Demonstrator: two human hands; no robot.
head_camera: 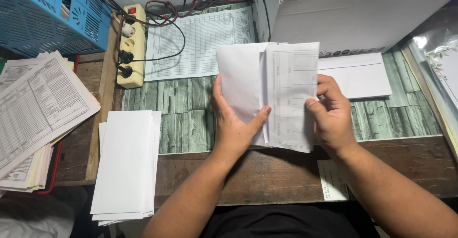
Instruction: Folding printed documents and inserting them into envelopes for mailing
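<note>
Pinching folded form (292,95) in right hand (331,114); left hand (234,123) grips white envelope (238,78) beside it

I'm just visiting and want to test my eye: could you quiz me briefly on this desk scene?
1. True or false: the left hand holds a white envelope.
2. What does the right hand grip? A) folded printed form B) pen C) stapler
3. Where does the stack of envelopes lie relative to the hands?

Key:
1. True.
2. A, the folded printed form.
3. To their left, at the desk edge.
</note>
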